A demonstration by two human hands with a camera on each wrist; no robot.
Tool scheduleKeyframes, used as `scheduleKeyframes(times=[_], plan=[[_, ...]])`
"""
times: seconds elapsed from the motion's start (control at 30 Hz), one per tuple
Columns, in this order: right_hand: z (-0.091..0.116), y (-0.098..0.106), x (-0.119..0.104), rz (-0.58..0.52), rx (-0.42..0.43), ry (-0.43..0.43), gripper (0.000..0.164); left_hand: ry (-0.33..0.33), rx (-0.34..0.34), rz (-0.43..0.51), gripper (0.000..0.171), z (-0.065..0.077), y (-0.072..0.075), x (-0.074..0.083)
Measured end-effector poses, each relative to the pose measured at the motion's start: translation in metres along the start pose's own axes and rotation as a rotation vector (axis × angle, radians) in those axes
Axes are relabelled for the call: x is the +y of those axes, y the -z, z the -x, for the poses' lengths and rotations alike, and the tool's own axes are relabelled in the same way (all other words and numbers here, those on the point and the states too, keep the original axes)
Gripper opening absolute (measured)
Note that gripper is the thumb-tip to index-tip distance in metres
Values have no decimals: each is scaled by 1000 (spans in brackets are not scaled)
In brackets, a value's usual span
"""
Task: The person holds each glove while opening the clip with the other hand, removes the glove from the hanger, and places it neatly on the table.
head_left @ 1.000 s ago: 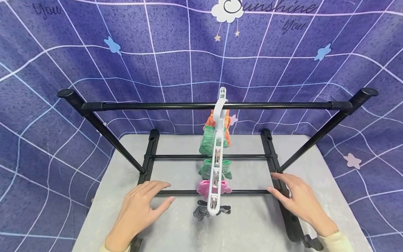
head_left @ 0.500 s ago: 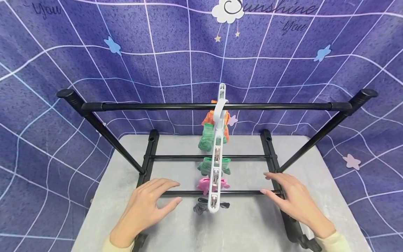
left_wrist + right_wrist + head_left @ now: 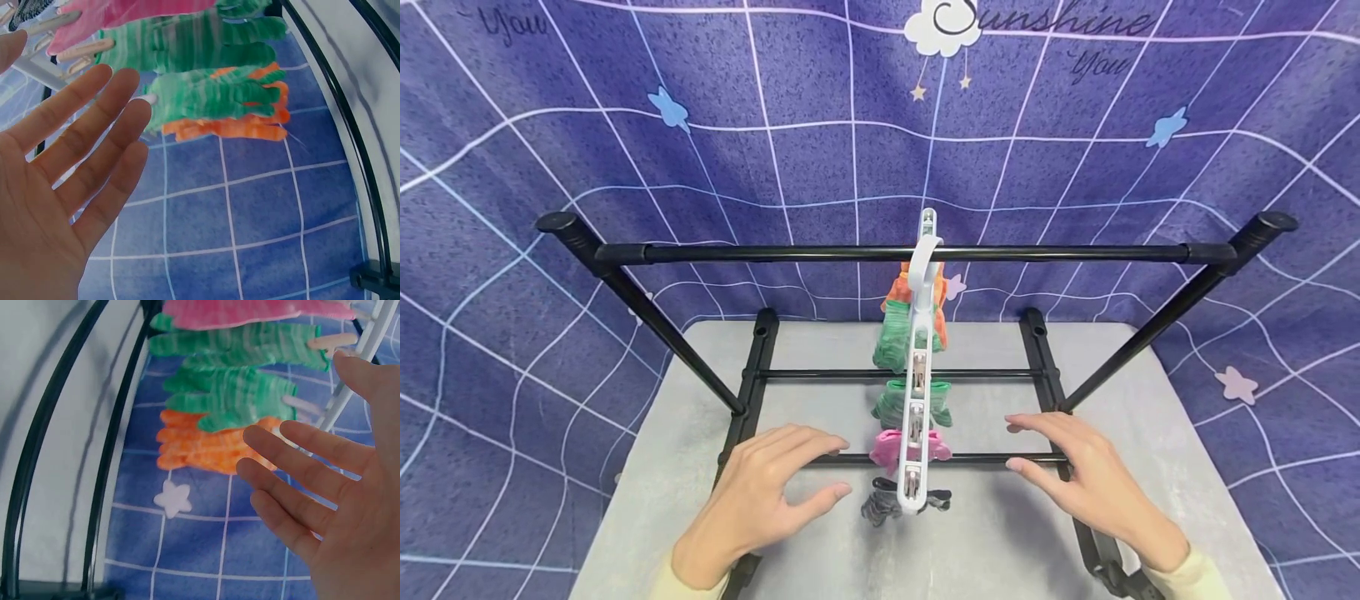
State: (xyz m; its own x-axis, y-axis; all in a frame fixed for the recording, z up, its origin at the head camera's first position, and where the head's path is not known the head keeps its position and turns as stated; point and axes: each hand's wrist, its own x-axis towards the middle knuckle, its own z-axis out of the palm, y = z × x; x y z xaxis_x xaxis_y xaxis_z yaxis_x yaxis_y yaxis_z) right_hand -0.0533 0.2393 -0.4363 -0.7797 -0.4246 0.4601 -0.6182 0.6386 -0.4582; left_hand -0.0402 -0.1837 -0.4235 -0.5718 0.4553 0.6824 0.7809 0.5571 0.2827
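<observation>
A white clip hanger (image 3: 921,333) hangs by its hook from the black top rod (image 3: 775,253), pointing towards me. Clips on it hold a row of knitted gloves: an orange glove (image 3: 212,447) farthest back, one green glove (image 3: 237,394) before it, another green glove (image 3: 187,44), a pink glove (image 3: 889,450), and a dark grey glove (image 3: 880,504) nearest me. My left hand (image 3: 767,492) is to the left of the hanger's near end, fingers extended and thumb apart. On the other side, my right hand (image 3: 1090,483) mirrors it. Neither hand holds anything.
Slanted black posts (image 3: 670,321) carry the top rod on both sides. Two low crossbars (image 3: 827,374) join the rack's feet on the grey tabletop (image 3: 925,558). Behind stands a purple-blue gridded cloth (image 3: 820,167) with stars and a cloud.
Both hands have moved inward, nearer the hanger from either side. The hanger's far end rose slightly and came back down.
</observation>
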Motion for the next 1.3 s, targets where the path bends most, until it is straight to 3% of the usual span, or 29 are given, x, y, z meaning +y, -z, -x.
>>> scheduleKeyframes(times=[0.33, 0.6, 0.97, 1.3], plan=[[-16, 2, -19, -107, 26, 161, 49, -49, -28, 84, 37, -12, -2, 10], [-35, 2, -34, -215, -12, 294, 42, -76, -53, 114, 37, -20, -7, 15], [-43, 5, -51, -265, -34, 370, 43, -133, -66, 146, 38, -28, -14, 22], [-51, 8, -67, -355, -78, 392, 47, -141, -110, 117, 38, -29, -17, 24]])
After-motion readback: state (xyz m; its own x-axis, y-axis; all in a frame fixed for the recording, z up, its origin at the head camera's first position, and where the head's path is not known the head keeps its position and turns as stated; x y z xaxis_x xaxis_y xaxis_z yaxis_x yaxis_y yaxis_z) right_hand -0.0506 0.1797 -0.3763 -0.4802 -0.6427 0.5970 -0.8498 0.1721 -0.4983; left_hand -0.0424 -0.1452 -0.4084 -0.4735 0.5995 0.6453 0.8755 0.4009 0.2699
